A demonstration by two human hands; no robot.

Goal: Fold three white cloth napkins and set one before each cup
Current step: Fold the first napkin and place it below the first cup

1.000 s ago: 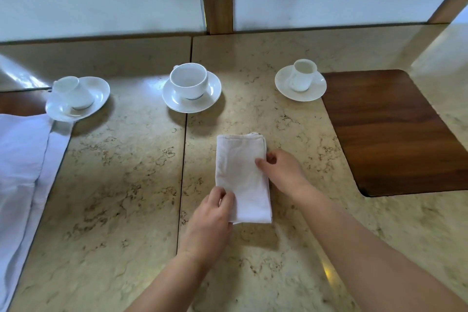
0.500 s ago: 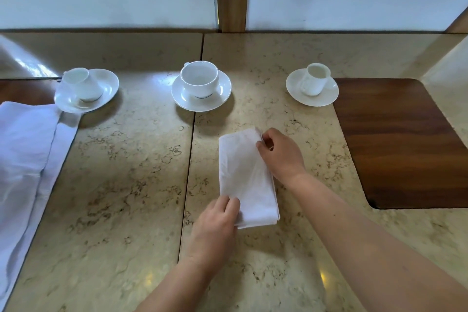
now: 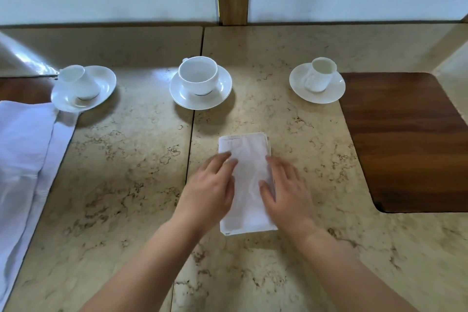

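A folded white napkin lies flat on the marbled stone surface, a narrow rectangle with its long axis running away from the person, set in front of the middle cup but slightly to its right and well apart from it. The left hand rests palm down on the napkin's left edge, fingers straight and close together, lying partly on the cloth and partly on the stone. The right hand rests palm down on the right edge in like manner, fingers extended and flat; neither hand pinches or curls round the cloth. Three white cups stand in a row along the far side, each on a white saucer: the left cup, the middle cup, and the right cup. Unfolded white cloth lies at the left margin, its upper corner just beside the left saucer; whether it touches the saucer cannot be determined. A dark wooden panel lies in the surface at right, just beside the right saucer.
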